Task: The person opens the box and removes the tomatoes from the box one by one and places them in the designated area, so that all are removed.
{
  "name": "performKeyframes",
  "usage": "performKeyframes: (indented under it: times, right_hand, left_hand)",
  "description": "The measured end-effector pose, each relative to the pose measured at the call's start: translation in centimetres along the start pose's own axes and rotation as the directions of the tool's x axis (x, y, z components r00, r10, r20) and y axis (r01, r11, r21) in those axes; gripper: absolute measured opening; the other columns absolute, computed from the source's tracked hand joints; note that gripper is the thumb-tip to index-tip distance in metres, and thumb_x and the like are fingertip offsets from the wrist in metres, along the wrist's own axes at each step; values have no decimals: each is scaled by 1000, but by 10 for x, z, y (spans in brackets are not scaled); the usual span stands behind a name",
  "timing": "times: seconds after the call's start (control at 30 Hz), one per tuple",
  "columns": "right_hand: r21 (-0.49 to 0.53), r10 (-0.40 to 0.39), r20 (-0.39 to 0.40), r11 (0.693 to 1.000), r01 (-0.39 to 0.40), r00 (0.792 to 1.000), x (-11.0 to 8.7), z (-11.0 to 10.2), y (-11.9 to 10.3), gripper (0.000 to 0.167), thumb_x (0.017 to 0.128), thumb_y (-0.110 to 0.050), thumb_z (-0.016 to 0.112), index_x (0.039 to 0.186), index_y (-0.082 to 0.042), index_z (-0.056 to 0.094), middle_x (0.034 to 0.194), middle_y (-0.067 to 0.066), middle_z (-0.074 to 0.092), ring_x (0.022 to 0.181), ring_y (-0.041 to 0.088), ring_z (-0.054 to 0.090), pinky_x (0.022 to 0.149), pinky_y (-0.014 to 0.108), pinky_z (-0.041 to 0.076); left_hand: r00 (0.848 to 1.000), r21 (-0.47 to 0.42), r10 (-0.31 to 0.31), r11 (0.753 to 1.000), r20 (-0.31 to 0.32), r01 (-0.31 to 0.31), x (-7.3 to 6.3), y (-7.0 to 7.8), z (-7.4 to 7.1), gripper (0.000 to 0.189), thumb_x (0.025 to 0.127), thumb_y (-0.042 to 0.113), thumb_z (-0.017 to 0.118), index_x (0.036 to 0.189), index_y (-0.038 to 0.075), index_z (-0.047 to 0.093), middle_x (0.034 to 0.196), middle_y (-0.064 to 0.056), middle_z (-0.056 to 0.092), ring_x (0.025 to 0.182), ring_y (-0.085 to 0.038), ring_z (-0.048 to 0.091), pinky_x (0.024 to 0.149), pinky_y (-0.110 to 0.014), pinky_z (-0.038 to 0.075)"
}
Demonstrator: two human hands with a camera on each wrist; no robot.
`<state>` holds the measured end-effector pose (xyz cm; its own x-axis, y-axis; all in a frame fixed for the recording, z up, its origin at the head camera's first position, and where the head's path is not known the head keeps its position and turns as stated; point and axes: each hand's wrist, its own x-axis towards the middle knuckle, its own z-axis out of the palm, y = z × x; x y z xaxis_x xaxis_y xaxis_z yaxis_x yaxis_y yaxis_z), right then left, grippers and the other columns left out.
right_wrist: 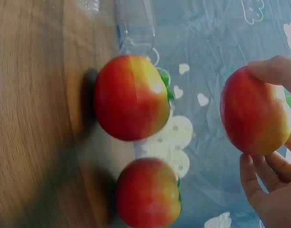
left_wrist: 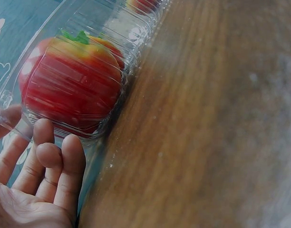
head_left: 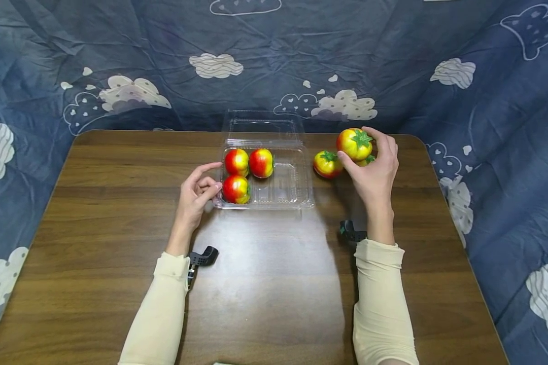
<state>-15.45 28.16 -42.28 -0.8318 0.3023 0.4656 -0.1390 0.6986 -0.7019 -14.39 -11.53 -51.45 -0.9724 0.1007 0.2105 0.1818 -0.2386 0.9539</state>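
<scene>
In the head view's upper right, the right hand [head_left: 378, 170] pinches a red-and-yellow fruit [head_left: 353, 144], its grip only fruit-wide, near two more fruits [head_left: 327, 165] on the tabletop [head_left: 274, 284]. At upper centre, the left hand [head_left: 195, 195], grip loosely spread, touches a clear container [head_left: 285, 188] bearing three fruits [head_left: 235, 189].
</scene>
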Motion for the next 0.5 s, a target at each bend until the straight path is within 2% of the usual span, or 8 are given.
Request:
performKeyframes:
  times: [0.27,0.5]
  right_hand:
    - [-18,79,-34,997,-80,996,2,-10,10,66,80,-40,90,138,-19,66,134,9,59,124,24,54,106,39,43]
    - [-37,90,-110,995,-95,990,6,-23,22,66,80,-36,91,138,-18,66,135,8,60,127,21,54,110,33,38]
  left_hand:
    - [1000,-8,9,1000,-3,-9,-1,-1,-2,48,93,-12,65,140,-5,60,73,-3,68,59,-12,58,54,-19,50]
    - [1000,0,9,1000,-1,-9,1,0,-1,48,94,-12,65,141,-3,60,73,-2,68,59,-12,58,55,-19,50]
